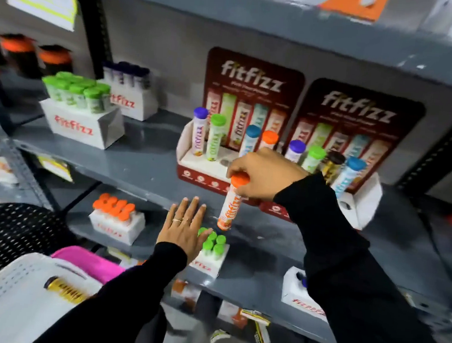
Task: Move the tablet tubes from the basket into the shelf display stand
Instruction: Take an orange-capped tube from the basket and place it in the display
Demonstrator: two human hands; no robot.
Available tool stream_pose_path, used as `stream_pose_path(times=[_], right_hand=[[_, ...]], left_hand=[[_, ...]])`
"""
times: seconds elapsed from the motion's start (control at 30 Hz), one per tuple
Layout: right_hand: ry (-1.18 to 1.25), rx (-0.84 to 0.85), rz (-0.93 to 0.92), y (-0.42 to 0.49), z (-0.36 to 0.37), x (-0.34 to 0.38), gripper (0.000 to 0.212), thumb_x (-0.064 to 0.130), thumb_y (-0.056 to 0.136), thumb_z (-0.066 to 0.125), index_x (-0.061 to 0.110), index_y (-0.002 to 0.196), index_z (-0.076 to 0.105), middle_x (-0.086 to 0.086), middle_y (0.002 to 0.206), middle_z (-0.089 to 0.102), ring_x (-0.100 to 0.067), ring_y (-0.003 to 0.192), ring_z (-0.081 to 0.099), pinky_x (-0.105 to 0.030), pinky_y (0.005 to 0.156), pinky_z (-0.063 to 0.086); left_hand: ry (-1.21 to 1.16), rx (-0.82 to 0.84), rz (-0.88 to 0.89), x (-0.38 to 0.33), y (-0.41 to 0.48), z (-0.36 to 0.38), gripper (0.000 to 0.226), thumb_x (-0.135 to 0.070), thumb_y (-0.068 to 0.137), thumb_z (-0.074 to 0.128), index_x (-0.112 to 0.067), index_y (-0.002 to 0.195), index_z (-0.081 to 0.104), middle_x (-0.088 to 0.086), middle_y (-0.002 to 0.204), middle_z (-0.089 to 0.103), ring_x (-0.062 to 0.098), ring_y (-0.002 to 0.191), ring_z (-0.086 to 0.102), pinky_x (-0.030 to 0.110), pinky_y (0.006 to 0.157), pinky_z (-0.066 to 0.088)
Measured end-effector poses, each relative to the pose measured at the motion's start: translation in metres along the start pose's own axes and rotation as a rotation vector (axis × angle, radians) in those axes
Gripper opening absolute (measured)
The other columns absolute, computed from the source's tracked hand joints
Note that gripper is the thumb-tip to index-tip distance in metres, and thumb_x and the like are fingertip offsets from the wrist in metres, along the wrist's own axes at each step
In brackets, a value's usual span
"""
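Right now my right hand (266, 174) is clamped on the cap end of an orange-capped tube (230, 201), which hangs tilted just in front of the display stand (193, 166). My left hand (184, 229) lies flat, fingers apart, below it, with the white basket (6, 303) nearer me.

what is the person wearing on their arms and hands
Both arms are covered by long black sleeves that end at the wrists, with no visible print or markings. The hands are bare, with no gloves. The left hand wears thin gold-coloured rings on two fingers. The right hand shows no rings from this angle. No watch or bracelet shows at either wrist.
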State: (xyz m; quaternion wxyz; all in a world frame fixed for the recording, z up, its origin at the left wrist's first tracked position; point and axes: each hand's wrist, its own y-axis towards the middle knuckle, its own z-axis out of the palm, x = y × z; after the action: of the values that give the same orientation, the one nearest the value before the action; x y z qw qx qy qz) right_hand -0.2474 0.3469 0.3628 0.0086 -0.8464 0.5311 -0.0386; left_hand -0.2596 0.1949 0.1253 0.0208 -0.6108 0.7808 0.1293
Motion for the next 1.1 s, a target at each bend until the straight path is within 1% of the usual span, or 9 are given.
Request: stream_pose_path(times=[0.13, 0.3, 0.37, 0.43, 0.53, 0.73, 0.9, 1.0, 1.1], right_hand=[[0.056, 0.011, 0.06, -0.013, -0.004, -0.023, 0.033, 0.012, 0.088, 0.061, 0.023, 0.119, 0.065, 0.001, 0.129, 0.063, -0.02, 0.116, 0.054, -0.023, 0.083, 0.038], [0.118, -0.066, 0.129, -0.011, -0.008, -0.038, 0.035, 0.019, 0.088, 0.065, 0.024, 0.123, 0.064, 0.001, 0.115, 0.068, -0.02, 0.113, 0.053, -0.026, 0.09, 0.041], [0.163, -0.116, 0.157, -0.007, -0.01, -0.042, 0.036, 0.022, 0.086, 0.067, 0.021, 0.122, 0.065, 0.002, 0.093, 0.063, -0.022, 0.096, 0.057, -0.028, 0.087, 0.044], [0.223, -0.194, 0.185, 0.0, -0.012, -0.044, 0.035, 0.022, 0.084, 0.069, 0.018, 0.119, 0.067, 0.001, 0.086, 0.061, -0.018, 0.085, 0.053, -0.028, 0.08, 0.044], [0.274, -0.264, 0.214, 0.01, -0.012, -0.047, 0.028, 0.019, 0.084, 0.069, 0.015, 0.112, 0.071, -0.006, 0.104, 0.072, -0.02, 0.094, 0.062, -0.03, 0.083, 0.048], [0.214, -0.23, 0.324, 0.013, -0.017, -0.061, 0.025, 0.016, 0.088, 0.064, 0.0, 0.107, 0.07, -0.019, 0.116, 0.068, -0.032, 0.11, 0.058, -0.044, 0.098, 0.049], [0.157, -0.24, 0.472, -0.005, -0.024, -0.089, 0.023, 0.009, 0.091, 0.06, 0.005, 0.11, 0.072, -0.015, 0.115, 0.07, -0.031, 0.104, 0.061, -0.034, 0.092, 0.05], [0.125, -0.266, 0.607, -0.017, -0.026, -0.111, 0.024, 0.008, 0.09, 0.058, 0.008, 0.109, 0.072, -0.015, 0.117, 0.068, -0.032, 0.11, 0.058, -0.036, 0.095, 0.049], [0.085, -0.33, 0.761, -0.028, -0.024, -0.132, 0.026, 0.001, 0.089, 0.052, 0.001, 0.109, 0.068, -0.022, 0.119, 0.063, -0.037, 0.111, 0.054, -0.037, 0.087, 0.047]], left_hand=[[0.038, 0.058, 0.028, -0.011, 0.019, 0.001, 0.084, -0.057, 0.092, -0.001, -0.002, 0.12, 0.056, 0.021, 0.127, 0.055, 0.039, 0.117, 0.049, 0.045, 0.101, 0.019], [0.047, 0.055, 0.076, -0.013, 0.037, -0.006, 0.094, -0.062, 0.086, -0.011, -0.004, 0.122, 0.054, 0.018, 0.129, 0.054, 0.035, 0.119, 0.048, 0.048, 0.102, 0.034], [0.063, 0.054, 0.101, -0.013, 0.041, -0.007, 0.102, -0.067, 0.077, -0.021, -0.008, 0.134, 0.041, 0.014, 0.142, 0.04, 0.031, 0.131, 0.034, 0.045, 0.109, 0.023], [0.053, 0.063, 0.105, -0.012, 0.042, -0.007, 0.11, -0.07, 0.068, -0.029, -0.011, 0.14, 0.03, 0.011, 0.149, 0.029, 0.027, 0.137, 0.021, 0.042, 0.112, 0.013], [0.084, 0.08, 0.096, -0.01, 0.041, -0.006, 0.118, -0.068, 0.057, -0.039, -0.013, 0.142, 0.021, 0.008, 0.152, 0.021, 0.025, 0.139, 0.013, 0.04, 0.113, 0.006], [0.098, 0.099, 0.082, -0.008, 0.04, -0.007, 0.117, -0.066, 0.055, -0.043, -0.016, 0.144, 0.014, 0.005, 0.154, 0.014, 0.022, 0.14, 0.006, 0.037, 0.113, 0.001], [0.124, 0.106, 0.074, -0.008, 0.04, -0.005, 0.115, -0.064, 0.055, -0.044, -0.017, 0.144, 0.011, 0.004, 0.154, 0.01, 0.02, 0.14, 0.004, 0.037, 0.114, 0.0], [0.123, 0.096, 0.076, -0.008, 0.041, -0.002, 0.113, -0.065, 0.059, -0.041, -0.016, 0.144, 0.014, 0.005, 0.154, 0.013, 0.021, 0.14, 0.006, 0.037, 0.114, 0.001], [0.141, 0.084, 0.083, -0.009, 0.041, -0.002, 0.109, -0.065, 0.061, -0.038, -0.017, 0.144, 0.012, 0.004, 0.154, 0.011, 0.021, 0.14, 0.004, 0.037, 0.114, -0.001]])
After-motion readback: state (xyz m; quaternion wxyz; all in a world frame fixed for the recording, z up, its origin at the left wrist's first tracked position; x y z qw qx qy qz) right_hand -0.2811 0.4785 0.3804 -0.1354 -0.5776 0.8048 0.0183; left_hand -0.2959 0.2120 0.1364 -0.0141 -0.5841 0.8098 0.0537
